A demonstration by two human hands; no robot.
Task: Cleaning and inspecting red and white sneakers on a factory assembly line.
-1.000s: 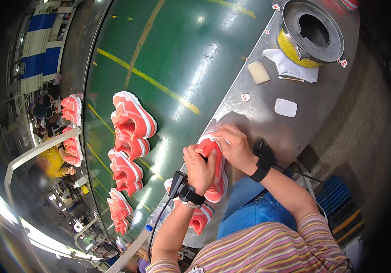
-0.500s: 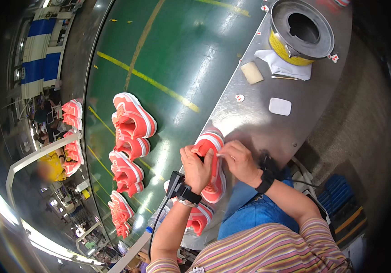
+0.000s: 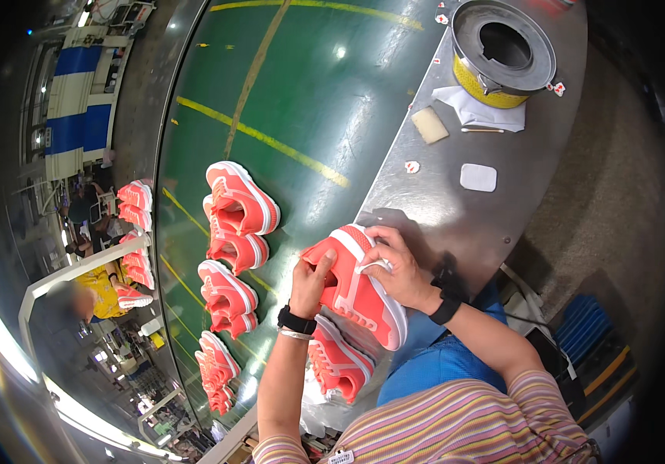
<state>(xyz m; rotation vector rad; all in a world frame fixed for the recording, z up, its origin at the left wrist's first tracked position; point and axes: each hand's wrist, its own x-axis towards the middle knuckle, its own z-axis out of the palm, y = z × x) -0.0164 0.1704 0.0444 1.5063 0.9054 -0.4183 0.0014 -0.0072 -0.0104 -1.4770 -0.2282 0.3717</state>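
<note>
A coral sneaker (image 3: 357,300) with a white sole is tilted on its side in front of me, heel end away from me. My left hand (image 3: 309,284) is closed on its collar at the opening, thumb on top. At the heel end, the fingers of my right hand (image 3: 399,271) pinch a small white piece (image 3: 379,265) against the white sole edge. Whether it is cloth or paper I cannot tell. Another coral sneaker (image 3: 339,362) lies just below the held one, nearer my body.
Coral sneakers (image 3: 246,199) stand in a line on the green belt (image 3: 294,100) at left. On the metal table are a round metal can (image 3: 464,39) with a yellow band, white cloth (image 3: 468,108), tan block (image 3: 430,125), swab (image 3: 482,130) and white pad (image 3: 478,177). A person in yellow (image 3: 107,292) holds a sneaker beyond the belt.
The sneaker has been tilted, so more of its side shows. My right hand has moved in from beside it onto the heel-end sole edge. My left hand has shifted slightly left.
</note>
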